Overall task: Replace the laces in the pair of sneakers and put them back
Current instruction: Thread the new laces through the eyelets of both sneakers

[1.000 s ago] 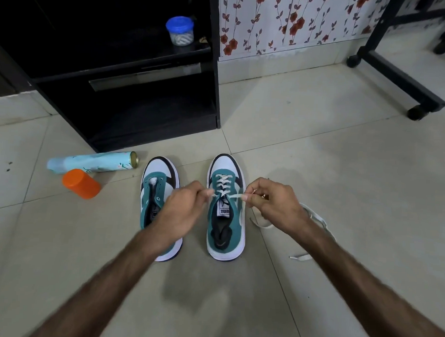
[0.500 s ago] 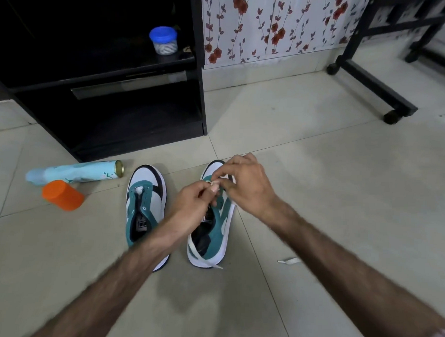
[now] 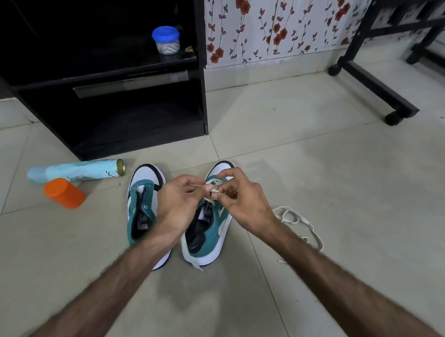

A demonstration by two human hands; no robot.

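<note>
Jar: a clear jar with a blue lid (image 3: 166, 40) stands on the black cabinet's shelf (image 3: 169, 59), white bits inside it that I cannot identify.
Left grip: my left hand (image 3: 178, 204) pinches the white lace (image 3: 211, 193) above the right sneaker (image 3: 209, 226), fingers curled.
Right grip: my right hand (image 3: 243, 196) pinches the same lace, fingertips meeting the left's.
Sneakers: side by side on the tiled floor (image 3: 317, 171), toes toward the cabinet; the left sneaker (image 3: 142, 203) is unlaced.
Loose lace (image 3: 300, 221): on the floor, right of the sneakers.
Nearby: an orange cap (image 3: 64, 193) just beside a lying spray can (image 3: 77, 172).
</note>
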